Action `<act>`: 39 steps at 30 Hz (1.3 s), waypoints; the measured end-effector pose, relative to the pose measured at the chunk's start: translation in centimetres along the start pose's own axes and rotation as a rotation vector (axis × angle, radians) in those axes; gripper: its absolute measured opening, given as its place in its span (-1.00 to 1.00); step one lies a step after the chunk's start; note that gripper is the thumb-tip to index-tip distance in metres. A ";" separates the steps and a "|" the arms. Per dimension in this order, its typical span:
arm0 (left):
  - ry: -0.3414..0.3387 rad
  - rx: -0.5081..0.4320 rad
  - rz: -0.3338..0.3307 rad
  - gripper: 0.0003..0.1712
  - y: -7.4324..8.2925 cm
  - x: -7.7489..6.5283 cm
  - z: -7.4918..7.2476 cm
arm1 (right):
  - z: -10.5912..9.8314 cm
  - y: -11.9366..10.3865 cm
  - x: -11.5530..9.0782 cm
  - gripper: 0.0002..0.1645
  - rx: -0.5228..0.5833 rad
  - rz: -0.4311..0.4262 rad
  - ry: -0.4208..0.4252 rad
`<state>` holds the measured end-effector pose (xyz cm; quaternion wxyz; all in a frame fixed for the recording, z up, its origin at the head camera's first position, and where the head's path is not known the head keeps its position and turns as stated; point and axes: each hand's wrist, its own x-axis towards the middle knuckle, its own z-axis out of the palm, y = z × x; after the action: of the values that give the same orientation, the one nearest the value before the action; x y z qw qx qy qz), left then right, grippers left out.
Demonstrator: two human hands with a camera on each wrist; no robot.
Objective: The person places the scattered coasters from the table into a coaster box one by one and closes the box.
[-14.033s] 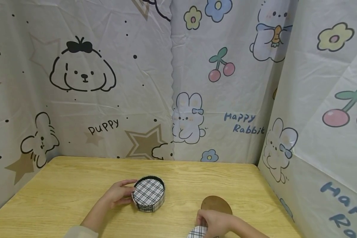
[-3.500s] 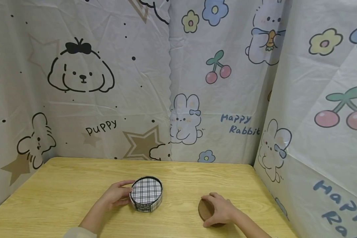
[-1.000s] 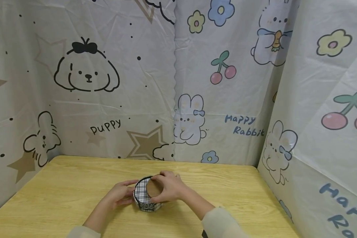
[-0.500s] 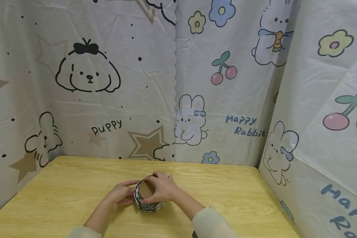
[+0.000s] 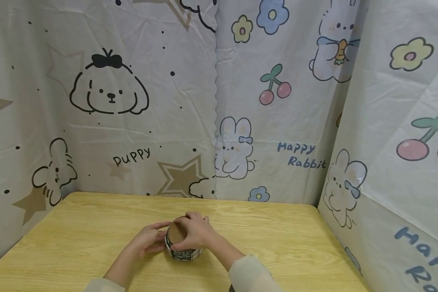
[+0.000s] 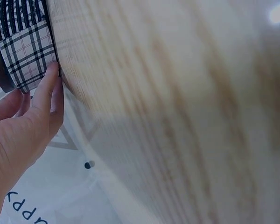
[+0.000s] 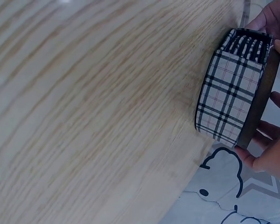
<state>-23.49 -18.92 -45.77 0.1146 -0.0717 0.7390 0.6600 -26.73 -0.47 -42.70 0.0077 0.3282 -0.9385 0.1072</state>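
A round plaid coaster holder (image 5: pixel 184 255) stands on the table, with the striped edges of several stacked coasters showing in its front gap. A brown round coaster (image 5: pixel 177 232) lies flat over its top, with its dark rim visible in the right wrist view. My right hand (image 5: pixel 197 232) grips this coaster by its edge, thumb at the near side and fingers at the far side. At the holder's left side, my left hand (image 5: pixel 147 240) touches its wall with nearly straight fingers (image 6: pixel 47 86). How far the coaster sits inside the holder's rim I cannot tell.
The yellow wood-grain table (image 5: pixel 95 219) reaches back to a hanging cloth (image 5: pixel 168 101) printed with puppies, rabbits and flowers. Another cloth side (image 5: pixel 394 121) bounds the table on the right.
Since 3.5 s ago my right hand has carried the brown coaster left from the table onto the holder. Over the last second it slid further left. My left hand has stayed at the holder.
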 end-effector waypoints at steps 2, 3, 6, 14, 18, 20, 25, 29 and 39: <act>0.007 -0.006 -0.002 -0.47 0.0 0.0 0.1 | 0.2 0.1 0.1 -0.14 0.009 0.005 0.005; 0.007 -0.009 -0.002 -0.47 0.0 0.0 0.1 | 0.2 0.1 0.2 -0.15 0.015 0.006 0.008; 0.014 -0.018 -0.007 -0.47 0.1 0.0 0.2 | 0.3 0.1 0.2 -0.16 0.027 0.006 0.012; 0.008 -0.021 -0.004 -0.46 0.1 0.0 0.2 | 0.4 -0.1 0.3 -0.19 0.035 0.015 0.009; 0.006 -0.015 -0.006 -0.46 0.1 0.1 0.2 | 0.5 -0.1 0.3 -0.19 0.026 0.012 0.008; 0.003 -0.012 -0.007 -0.46 0.1 0.0 0.2 | 0.5 -0.1 0.2 -0.19 0.018 0.009 0.005; -0.018 -0.013 -0.005 -0.45 0.1 -0.1 0.0 | 0.6 -0.2 0.1 -0.16 -0.006 0.001 0.000; -0.026 -0.017 -0.010 -0.45 0.2 -0.1 0.0 | 0.8 -0.1 0.0 -0.13 -0.014 0.008 0.001; -0.013 -0.001 -0.014 -0.46 0.1 -0.1 0.1 | 1.4 0.1 -0.5 -0.10 -0.018 0.003 0.033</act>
<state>-23.39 -18.82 -45.64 0.1237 -0.0726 0.7374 0.6601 -26.32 -0.40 -44.09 0.0259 0.3247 -0.9397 0.1043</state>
